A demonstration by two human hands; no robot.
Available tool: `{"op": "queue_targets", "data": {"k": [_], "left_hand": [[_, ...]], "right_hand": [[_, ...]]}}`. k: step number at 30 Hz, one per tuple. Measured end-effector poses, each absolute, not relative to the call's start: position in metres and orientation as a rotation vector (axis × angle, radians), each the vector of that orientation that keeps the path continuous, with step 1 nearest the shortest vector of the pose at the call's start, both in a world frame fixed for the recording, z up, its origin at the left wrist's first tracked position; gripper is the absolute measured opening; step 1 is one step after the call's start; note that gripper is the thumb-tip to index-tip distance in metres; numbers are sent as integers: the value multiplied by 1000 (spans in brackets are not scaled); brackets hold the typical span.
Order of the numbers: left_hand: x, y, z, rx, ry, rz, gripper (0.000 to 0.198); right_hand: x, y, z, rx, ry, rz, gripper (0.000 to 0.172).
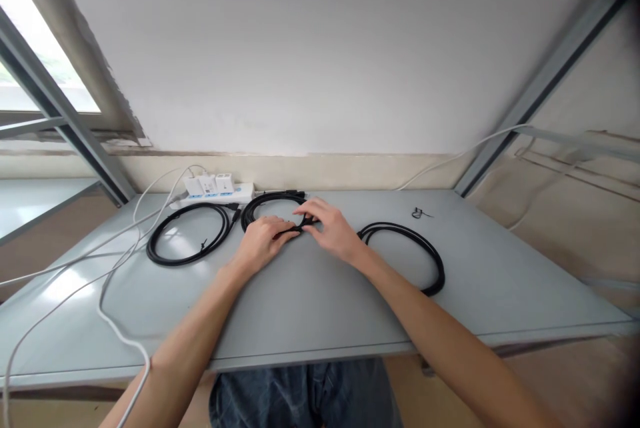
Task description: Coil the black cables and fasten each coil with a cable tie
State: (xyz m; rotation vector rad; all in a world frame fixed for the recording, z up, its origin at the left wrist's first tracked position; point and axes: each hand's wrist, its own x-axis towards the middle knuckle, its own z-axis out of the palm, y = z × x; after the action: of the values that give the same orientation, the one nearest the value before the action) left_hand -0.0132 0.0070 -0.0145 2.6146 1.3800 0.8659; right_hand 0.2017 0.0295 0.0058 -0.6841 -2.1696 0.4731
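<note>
A coiled black cable (247,213) lies near the back middle of the table, its plug end at the coil's far right. My left hand (265,240) is closed on the near side of this coil, thumb and fingers pressed together. Just to the right, my right hand (330,227) pinches the coil's near right side with thumb and index finger. Between the hands, a thin dark strand shows at the fingertips; whether it is a tie or part of the cable is unclear.
Another coiled black cable (153,249) with a small tie lies left; a third looped cable (442,269) is right, partly behind my forearm. A loose black tie (418,213) sits beyond it. White power strip (245,193) with chargers stands at the wall. White cords (107,308) cross the left side.
</note>
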Motion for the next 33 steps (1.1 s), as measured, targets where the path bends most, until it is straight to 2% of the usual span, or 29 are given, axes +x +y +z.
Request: {"op": "queue_targets", "data": {"k": [5, 10, 15, 20, 25, 33], "left_hand": [[-15, 10, -22, 2633, 1450, 845, 39], [-13, 8, -20, 2628, 1421, 846, 39], [-12, 7, -16, 2614, 1385, 857, 36], [-11, 7, -15, 2647, 1429, 816, 38], [-10, 4, -14, 2686, 1428, 790, 43], [-13, 7, -18, 2852, 1405, 722, 39]], "right_hand": [[191, 22, -6, -493, -2351, 145, 31], [189, 22, -8, -605, -2358, -78, 27], [188, 19, -6, -742, -2323, -130, 24], [183, 12, -2, -997, -2240, 122, 22], [184, 10, 8, -1161, -1973, 548, 35], [188, 18, 4, -1164, -1642, 1061, 44]]}}
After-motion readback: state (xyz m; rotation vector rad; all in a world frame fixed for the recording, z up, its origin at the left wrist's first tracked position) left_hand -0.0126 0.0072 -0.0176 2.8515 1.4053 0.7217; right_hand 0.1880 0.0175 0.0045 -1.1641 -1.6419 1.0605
